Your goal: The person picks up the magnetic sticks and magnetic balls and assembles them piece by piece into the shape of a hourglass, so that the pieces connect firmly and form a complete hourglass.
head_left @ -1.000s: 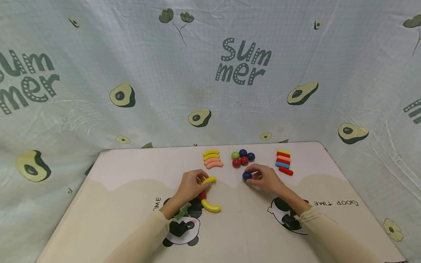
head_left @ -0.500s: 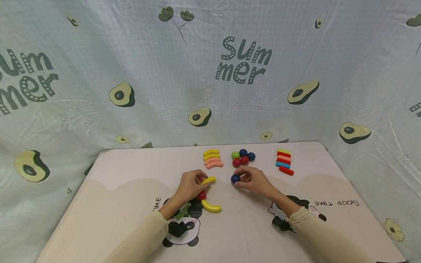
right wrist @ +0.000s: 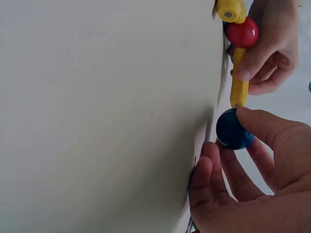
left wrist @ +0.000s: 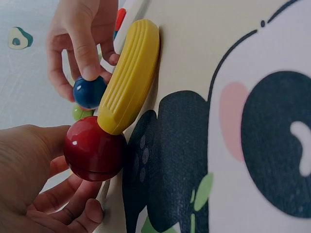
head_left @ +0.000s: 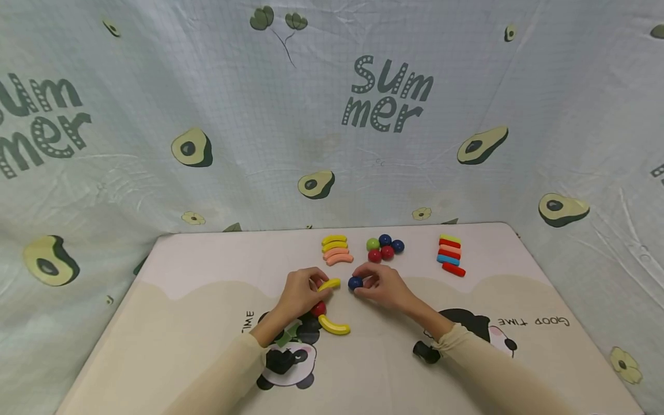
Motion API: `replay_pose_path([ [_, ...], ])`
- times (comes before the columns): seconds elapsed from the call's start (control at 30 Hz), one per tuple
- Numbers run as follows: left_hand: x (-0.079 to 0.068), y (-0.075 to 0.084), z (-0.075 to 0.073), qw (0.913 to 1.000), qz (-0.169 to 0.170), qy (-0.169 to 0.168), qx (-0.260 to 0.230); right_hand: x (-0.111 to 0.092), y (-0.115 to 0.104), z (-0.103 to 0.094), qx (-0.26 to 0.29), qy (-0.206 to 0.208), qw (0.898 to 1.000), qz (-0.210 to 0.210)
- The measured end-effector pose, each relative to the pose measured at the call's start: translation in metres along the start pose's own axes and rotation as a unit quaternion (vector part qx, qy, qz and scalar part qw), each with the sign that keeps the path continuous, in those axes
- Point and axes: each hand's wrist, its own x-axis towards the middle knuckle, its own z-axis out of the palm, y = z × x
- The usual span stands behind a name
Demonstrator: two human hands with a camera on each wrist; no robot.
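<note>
In the head view my left hand (head_left: 303, 291) pinches a yellow curved magnetic rod (head_left: 329, 284). Its thumb (right wrist: 249, 68) lies along the rod in the right wrist view. A glossy red ball (head_left: 318, 309) joins this rod to a second yellow curved rod (head_left: 334, 327), which lies nearer on the table. My right hand (head_left: 384, 285) holds a dark blue ball (head_left: 355, 283) between thumb and fingertips. Only a narrow gap parts the ball from the free tip of the held rod, where a small metal disc shows in the right wrist view.
At the table's back stand yellow and pink curved rods (head_left: 336, 251), several green, red and blue balls (head_left: 386, 252), and a row of short coloured straight rods (head_left: 449, 253). Panda drawings mark the tabletop (head_left: 171, 323). A printed cloth (head_left: 249, 144) hangs behind and beside the table.
My right hand has carried the blue ball leftward across the table, close to the tip of the yellow rod. My left hand and the joined pieces have stayed in place.
</note>
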Motion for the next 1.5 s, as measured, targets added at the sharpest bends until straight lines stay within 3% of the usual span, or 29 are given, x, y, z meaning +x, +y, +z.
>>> replay_pose_path([
  [0.83, 0.003, 0.004, 0.001, 0.9998, 0.013, -0.014, 0.002, 0.007, -0.005, 0.009, -0.018, -0.011, 1.000, 0.016],
  [1.13, 0.009, 0.005, 0.001, 0.9981, 0.044, -0.043, 0.010, 0.005, -0.004, 0.009, -0.013, -0.017, 1.000, 0.012],
  [1.5, 0.011, 0.003, 0.002, 0.9970, 0.041, -0.063, 0.018, 0.004, -0.001, 0.011, -0.014, -0.014, 1.000, 0.004],
])
